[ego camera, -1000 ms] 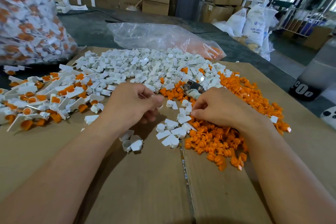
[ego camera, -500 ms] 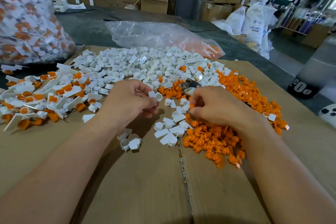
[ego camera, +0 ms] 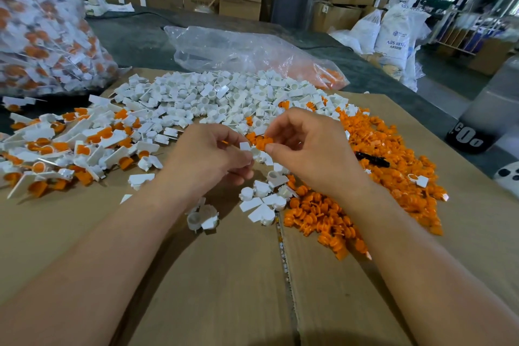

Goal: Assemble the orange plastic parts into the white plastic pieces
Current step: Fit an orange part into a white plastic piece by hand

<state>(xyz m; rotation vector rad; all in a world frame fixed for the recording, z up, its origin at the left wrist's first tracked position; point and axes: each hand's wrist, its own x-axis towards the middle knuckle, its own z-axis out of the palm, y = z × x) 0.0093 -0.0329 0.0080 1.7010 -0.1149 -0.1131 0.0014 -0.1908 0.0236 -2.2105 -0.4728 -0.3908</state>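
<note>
Nearest the lower edge of the frame, two bare forearms reach in over a cardboard sheet (ego camera: 196, 275) with a seam down its middle. At centre frame the left hand (ego camera: 207, 157) pinches a white piece (ego camera: 254, 150) between thumb and fingertips, lifted just above the sheet. Its flat tab points up and to the left and its round socket faces the right hand, so the long axis runs slantwise from upper left to lower right. The right hand (ego camera: 309, 154) pinches an orange part (ego camera: 264, 143) between thumb and forefinger, just above the socket. Which way that part points is too small to tell.

Below the hands lie a few loose white pieces (ego camera: 264, 202). A heap of orange parts (ego camera: 379, 177) spreads right of centre, and assembled pieces (ego camera: 70, 149) lie at the left. Further up is a pile of white pieces (ego camera: 224, 98), then a clear plastic bag (ego camera: 247, 53). A full bag of assembled pieces (ego camera: 42, 31) fills the upper left.
</note>
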